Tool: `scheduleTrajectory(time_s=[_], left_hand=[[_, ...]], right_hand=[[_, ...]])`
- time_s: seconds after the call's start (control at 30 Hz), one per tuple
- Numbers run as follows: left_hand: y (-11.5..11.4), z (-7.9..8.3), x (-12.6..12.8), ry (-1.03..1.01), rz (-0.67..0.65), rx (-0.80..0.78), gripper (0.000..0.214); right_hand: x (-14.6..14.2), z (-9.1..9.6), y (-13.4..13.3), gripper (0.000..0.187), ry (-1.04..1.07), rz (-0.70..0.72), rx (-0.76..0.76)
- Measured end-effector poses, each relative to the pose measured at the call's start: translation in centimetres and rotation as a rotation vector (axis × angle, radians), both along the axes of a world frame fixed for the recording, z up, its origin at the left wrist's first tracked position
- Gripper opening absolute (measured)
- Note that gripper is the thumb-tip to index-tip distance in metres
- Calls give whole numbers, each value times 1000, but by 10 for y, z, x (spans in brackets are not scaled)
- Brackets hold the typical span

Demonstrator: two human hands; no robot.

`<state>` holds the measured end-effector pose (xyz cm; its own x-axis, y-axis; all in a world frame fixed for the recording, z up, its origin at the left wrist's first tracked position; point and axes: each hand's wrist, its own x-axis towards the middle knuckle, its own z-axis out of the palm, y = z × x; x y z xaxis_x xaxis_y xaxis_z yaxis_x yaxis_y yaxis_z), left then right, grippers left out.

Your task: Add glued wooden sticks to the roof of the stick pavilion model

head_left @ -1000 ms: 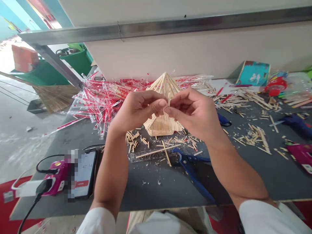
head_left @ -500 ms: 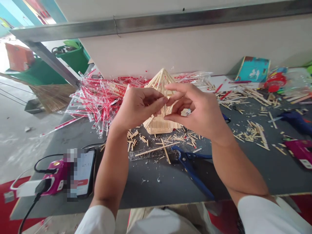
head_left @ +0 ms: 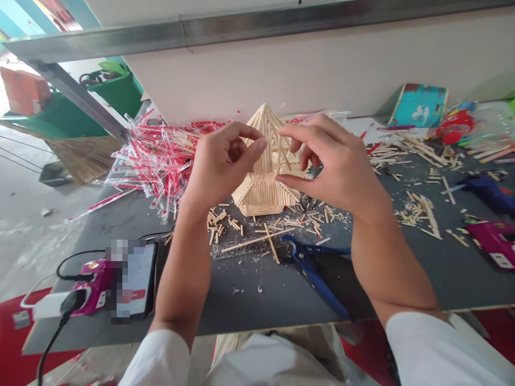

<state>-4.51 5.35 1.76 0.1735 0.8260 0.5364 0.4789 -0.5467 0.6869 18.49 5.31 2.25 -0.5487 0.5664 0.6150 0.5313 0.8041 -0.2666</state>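
Note:
A small house model of glued wooden sticks (head_left: 263,193), with a pointed roof, stands on the dark table (head_left: 265,300). Both my hands hover just in front of its roof. My left hand (head_left: 225,161) has its fingers curled, thumb and forefinger pinched close by the roof's left slope; I cannot make out what is in the pinch. My right hand (head_left: 333,166) holds a short thin stick (head_left: 278,158) upright between forefinger and thumb against the roof's right side.
A heap of red-and-clear chopstick wrappers (head_left: 161,155) lies at the back left. Cut stick pieces (head_left: 219,222), a clear ruler (head_left: 245,249) and blue-handled cutters (head_left: 309,262) lie in front. A phone (head_left: 134,279) and pink charger (head_left: 90,292) sit front left; a glue gun (head_left: 488,190) is on the right.
My hands were pinched together in front of the model; they have come apart and risen to the roof. The right hand opened briefly, then closed on the stick.

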Motion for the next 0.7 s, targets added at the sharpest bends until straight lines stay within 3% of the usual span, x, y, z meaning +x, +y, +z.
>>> scheduleTrajectory(time_s=[0.3,0.7], left_hand=[[13,-8,-5,76,174,142,6],[10,-6,-14,140,203,99,8]], right_hand=[[5,-12,22,63,-21,0,-34],[4,-21,25,69,-75,10,-15]])
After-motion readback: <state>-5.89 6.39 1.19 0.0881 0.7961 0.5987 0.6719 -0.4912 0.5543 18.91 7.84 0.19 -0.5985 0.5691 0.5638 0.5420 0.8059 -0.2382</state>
